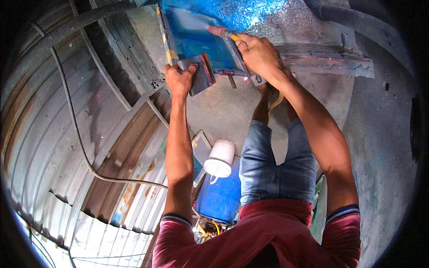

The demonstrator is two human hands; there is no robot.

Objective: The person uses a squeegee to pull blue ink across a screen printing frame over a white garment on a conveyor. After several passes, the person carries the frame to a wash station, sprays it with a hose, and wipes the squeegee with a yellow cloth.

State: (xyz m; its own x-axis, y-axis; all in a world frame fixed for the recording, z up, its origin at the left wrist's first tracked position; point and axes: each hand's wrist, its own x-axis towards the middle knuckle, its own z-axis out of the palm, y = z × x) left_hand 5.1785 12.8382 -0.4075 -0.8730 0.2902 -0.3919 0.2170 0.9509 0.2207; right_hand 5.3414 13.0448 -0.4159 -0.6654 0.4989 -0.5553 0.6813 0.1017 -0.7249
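Left hand (179, 80) clamped on dark flat plate (204, 75), right hand (260, 54) wrapped round spray nozzle (219, 31) — blue framed panel (201, 44) upper centre. Spraying step, apparently — calls for steady aim.

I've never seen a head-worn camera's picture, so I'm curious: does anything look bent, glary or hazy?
In the head view, the corrugated sheeting curves toward the dark rim, as fisheye lenses bend straight edges; also in the head view, glare whitens patches of the shiny blue surface, and whitish haze shows just left of the red nozzle.
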